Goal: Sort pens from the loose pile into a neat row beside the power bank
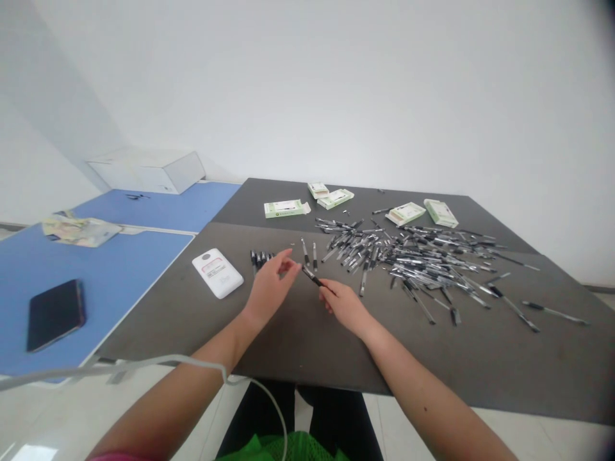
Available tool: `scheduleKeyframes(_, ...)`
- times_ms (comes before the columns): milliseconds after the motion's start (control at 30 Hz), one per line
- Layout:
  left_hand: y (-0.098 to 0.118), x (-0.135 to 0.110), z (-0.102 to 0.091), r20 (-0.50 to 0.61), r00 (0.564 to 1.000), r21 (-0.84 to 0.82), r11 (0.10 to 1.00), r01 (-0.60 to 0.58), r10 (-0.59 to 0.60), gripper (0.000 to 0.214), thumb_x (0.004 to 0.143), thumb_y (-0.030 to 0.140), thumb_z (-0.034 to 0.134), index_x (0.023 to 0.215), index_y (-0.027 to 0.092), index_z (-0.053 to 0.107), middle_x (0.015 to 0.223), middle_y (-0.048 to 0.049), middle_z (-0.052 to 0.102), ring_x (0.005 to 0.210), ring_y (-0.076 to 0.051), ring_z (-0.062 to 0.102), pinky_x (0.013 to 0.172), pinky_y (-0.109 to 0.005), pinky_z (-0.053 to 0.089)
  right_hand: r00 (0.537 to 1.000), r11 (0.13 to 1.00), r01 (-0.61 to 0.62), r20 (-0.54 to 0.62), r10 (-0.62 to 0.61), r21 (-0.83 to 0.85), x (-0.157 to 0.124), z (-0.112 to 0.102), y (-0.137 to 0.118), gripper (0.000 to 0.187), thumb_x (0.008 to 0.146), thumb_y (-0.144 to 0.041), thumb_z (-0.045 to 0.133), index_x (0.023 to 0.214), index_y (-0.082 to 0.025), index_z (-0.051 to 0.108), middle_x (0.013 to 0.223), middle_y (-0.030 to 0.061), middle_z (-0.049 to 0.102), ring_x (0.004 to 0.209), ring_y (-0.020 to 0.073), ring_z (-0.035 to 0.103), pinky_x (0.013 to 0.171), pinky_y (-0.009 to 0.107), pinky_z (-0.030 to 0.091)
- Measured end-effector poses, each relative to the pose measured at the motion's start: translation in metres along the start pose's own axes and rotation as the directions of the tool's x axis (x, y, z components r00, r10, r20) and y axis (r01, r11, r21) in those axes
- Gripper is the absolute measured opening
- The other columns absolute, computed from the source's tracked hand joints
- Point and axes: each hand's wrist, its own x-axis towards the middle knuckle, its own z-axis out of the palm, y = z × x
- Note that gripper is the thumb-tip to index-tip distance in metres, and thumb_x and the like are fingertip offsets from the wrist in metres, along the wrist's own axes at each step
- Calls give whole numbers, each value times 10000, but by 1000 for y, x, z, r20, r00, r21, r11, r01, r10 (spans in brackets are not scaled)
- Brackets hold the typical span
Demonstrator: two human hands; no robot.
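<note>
My right hand (pixel 344 304) is closed on a black pen (pixel 312 276), held just above the dark grey table (pixel 298 333) with its tip pointing up-left. My left hand (pixel 271 285) hovers beside it with fingers apart and thumb near the forefinger, a little short of the pen's end; nothing shows in it. A short row of black pens (pixel 259 258) lies just beyond my left hand. Two single pens (pixel 310 251) lie past the held pen.
A big loose heap of several black pens (pixel 423 256) spreads over the table's right half. Several green-white pen boxes (pixel 331 198) sit at the back. A white power bank (pixel 218 273) lies at left. A black phone (pixel 55 312) rests on the blue table (pixel 120 269). A white cable (pixel 144 365) crosses my left arm.
</note>
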Motion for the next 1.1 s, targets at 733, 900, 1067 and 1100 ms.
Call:
scheduleKeyframes(733, -55, -18, -21, -133, 991, 129, 992, 13, 4, 337, 869, 311, 446, 1120, 159, 612, 1053, -106, 660, 969, -221, 604, 896, -353, 451, 958, 728, -284, -217, 187, -624, 89, -15, -35, 289, 891, -166, 404, 938, -101, 681, 1033, 202, 658, 1062, 282, 584, 877, 369, 413)
scheduleKeyframes(900, -58, -18, -21, -148, 989, 132, 991, -8, 27, 325, 871, 314, 437, 1105, 179, 616, 1037, -96, 664, 956, -222, 610, 884, -360, 462, 958, 787, -282, -204, 201, -548, 108, -8, -47, 302, 877, -294, 558, 1110, -104, 578, 1131, 130, 586, 1002, 227, 585, 852, 407, 479)
scheduleKeyframes(1067, -63, -17, -22, -141, 989, 154, 988, -21, 43, 323, 873, 314, 431, 1103, 178, 612, 1039, -96, 662, 975, -229, 606, 896, -366, 457, 967, 917, -185, -230, 107, -353, 91, -5, -61, 336, 890, -324, 538, 1179, -153, 531, 1171, 83, 557, 987, 210, 580, 824, 413, 501)
scheduleKeyframes(1100, -62, -16, -23, -135, 989, 159, 987, -37, 59, 324, 876, 309, 427, 1111, 175, 607, 1038, -97, 662, 979, -227, 605, 901, -365, 456, 964, 939, -159, -251, 81, -306, 85, -5, -62, 337, 889, -324, 541, 1178, -151, 532, 1171, 85, 557, 990, 211, 580, 826, 412, 500)
